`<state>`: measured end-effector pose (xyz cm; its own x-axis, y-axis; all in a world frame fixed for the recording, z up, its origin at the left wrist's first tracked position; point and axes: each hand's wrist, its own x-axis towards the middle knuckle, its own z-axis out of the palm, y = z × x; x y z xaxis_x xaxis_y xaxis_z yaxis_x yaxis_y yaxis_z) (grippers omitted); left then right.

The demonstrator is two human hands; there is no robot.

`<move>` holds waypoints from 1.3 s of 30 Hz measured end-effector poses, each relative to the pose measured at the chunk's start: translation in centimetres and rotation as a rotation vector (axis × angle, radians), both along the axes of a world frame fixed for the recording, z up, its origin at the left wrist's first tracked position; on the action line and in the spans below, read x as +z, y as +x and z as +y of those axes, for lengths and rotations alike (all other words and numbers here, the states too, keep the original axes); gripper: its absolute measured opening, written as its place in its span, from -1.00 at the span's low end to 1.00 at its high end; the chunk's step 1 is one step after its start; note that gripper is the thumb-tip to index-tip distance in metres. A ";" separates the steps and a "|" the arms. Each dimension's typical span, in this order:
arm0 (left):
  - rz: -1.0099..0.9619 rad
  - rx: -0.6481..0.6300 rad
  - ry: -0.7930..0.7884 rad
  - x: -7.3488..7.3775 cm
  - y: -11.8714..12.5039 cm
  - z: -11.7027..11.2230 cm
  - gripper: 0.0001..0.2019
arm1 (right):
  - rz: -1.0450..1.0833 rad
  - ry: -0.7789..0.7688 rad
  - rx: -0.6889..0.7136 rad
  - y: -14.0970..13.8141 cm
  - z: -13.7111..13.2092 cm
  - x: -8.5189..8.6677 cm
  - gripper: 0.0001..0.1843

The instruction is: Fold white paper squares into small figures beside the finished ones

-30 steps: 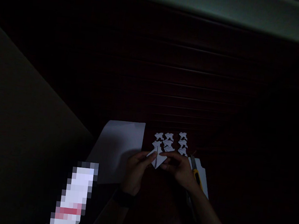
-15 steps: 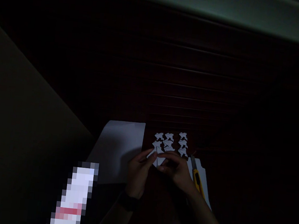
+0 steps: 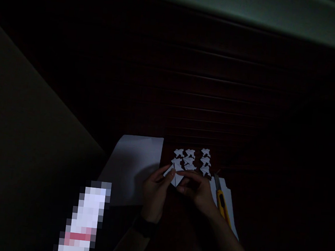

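Note:
A small folded white paper (image 3: 176,180) with a crease down its middle is held between both hands. My left hand (image 3: 155,193), a dark band at its wrist, pinches the paper's left side with the thumb on top. From the right, my right hand (image 3: 199,192) has its fingers closed on the paper's right edge. Just beyond the hands, several small folded paper figures (image 3: 189,159) lie in rows on the dark table; the nearest are partly covered by the held paper and fingers.
A large white sheet (image 3: 133,162) lies to the left. At the right, a yellow utility knife (image 3: 223,206) rests on white paper (image 3: 232,200). A bright pixelated shape (image 3: 84,216) is at lower left. The scene is very dark.
My right fingertips have shifted slightly on the paper, and more of its right side shows. Both hands keep their hold; the table things stay put.

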<state>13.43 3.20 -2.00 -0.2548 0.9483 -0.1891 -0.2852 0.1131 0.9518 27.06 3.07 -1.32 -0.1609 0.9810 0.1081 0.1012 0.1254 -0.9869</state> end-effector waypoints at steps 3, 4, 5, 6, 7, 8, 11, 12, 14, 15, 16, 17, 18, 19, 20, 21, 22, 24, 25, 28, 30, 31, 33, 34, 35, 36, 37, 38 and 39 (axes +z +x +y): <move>0.014 -0.017 0.001 0.0 0.0 0.0 -0.55 | 0.009 -0.007 -0.010 -0.1 0.0 -0.2 -0.64; 0.031 -0.018 0.004 0.0 -0.1 0.0 -0.55 | 0.012 -0.015 -0.013 -0.1 0.0 -0.3 -0.64; 0.049 -0.019 0.009 -0.1 -0.1 -0.1 -0.56 | 0.015 -0.024 -0.014 -0.2 -0.1 -0.3 -0.63; 0.065 -0.013 0.016 -0.1 -0.1 -0.1 -0.56 | 0.016 -0.034 -0.013 -0.2 -0.1 -0.3 -0.63; 0.078 -0.004 0.020 -0.1 -0.1 -0.1 -0.57 | 0.014 -0.041 -0.012 -0.2 -0.2 -0.2 -0.63; 0.089 0.008 0.023 -0.1 -0.1 -0.1 -0.57 | 0.012 -0.044 -0.010 -0.2 -0.2 -0.1 -0.62; 0.107 0.026 0.019 -0.1 -0.1 -0.1 -0.55 | 0.007 -0.030 -0.011 -0.2 -0.3 0.1 -0.62; 0.108 0.028 0.019 -0.1 -0.1 -0.1 -0.54 | 0.007 -0.022 -0.018 -0.2 -0.2 0.1 -0.63; 0.100 0.023 0.015 -0.1 -0.1 -0.2 -0.53 | 0.009 -0.024 -0.033 -0.2 -0.2 0.1 -0.64; 0.091 0.022 0.010 0.0 0.0 -0.2 -0.52 | 0.011 -0.032 -0.042 -0.2 -0.1 0.0 -0.65; 0.081 0.023 0.006 0.1 0.0 -0.3 -0.51 | 0.014 -0.042 -0.053 -0.2 -0.1 -0.2 -0.67; 0.073 0.022 0.002 0.2 0.1 -0.3 -0.50 | 0.019 -0.045 -0.069 -0.2 0.0 -0.3 -0.69; 0.067 0.022 0.000 0.3 0.2 -0.3 -0.50 | 0.021 -0.038 -0.089 -0.3 0.1 -0.4 -0.71; 0.063 0.023 -0.001 0.4 0.2 -0.4 -0.50 | 0.020 -0.017 -0.110 -0.3 0.2 -0.4 -0.74; 0.059 0.023 0.000 0.5 0.3 -0.4 -0.50 | 0.014 0.013 -0.131 -0.3 0.2 -0.4 -0.77; 0.055 0.020 0.004 0.6 0.4 -0.4 -0.52 | 0.005 0.045 -0.152 -0.3 0.3 -0.4 -0.80; 0.053 0.016 0.009 0.7 0.5 -0.4 -0.55 | -0.007 0.072 -0.166 -0.3 0.3 -0.3 -0.81; 0.056 -0.009 0.027 0.9 0.5 -0.3 -0.60 | -0.029 0.095 -0.167 -0.1 0.3 -0.1 -0.82; 0.064 -0.037 0.037 0.9 0.5 -0.2 -0.64 | -0.036 0.095 -0.153 -0.1 0.3 -0.1 -0.82; 0.105 -0.138 0.046 0.9 0.2 -0.1 -0.73 | -0.050 0.089 -0.073 0.2 0.3 0.1 -0.79; 0.139 -0.172 0.032 0.8 0.1 -0.1 -0.75 | -0.065 0.100 -0.050 0.3 0.3 0.2 -0.78; 0.150 -0.170 0.027 0.8 0.0 -0.1 -0.75 | -0.077 0.111 -0.049 0.4 0.3 0.3 -0.77; 0.145 -0.148 0.020 0.8 0.0 -0.1 -0.75 | -0.104 0.135 -0.056 0.4 0.3 0.4 -0.76; 0.128 -0.134 0.020 0.8 0.0 -0.1 -0.75 | -0.117 0.145 -0.059 0.4 0.2 0.4 -0.77; 0.105 -0.121 0.022 0.8 0.0 -0.2 -0.75 | -0.129 0.153 -0.063 0.3 0.2 0.5 -0.78; 0.080 -0.112 0.024 0.8 0.1 -0.2 -0.75 | -0.138 0.160 -0.069 0.3 0.1 0.5 -0.79; 0.056 -0.104 0.025 0.8 0.1 -0.2 -0.76 | -0.144 0.166 -0.075 0.2 0.0 0.6 -0.82; 0.036 -0.094 0.028 0.8 0.2 -0.2 -0.76 | -0.144 0.171 -0.080 0.2 0.0 0.6 -0.84; 0.020 -0.082 0.032 0.8 0.2 -0.1 -0.76 | -0.142 0.173 -0.083 0.2 0.0 0.7 -0.87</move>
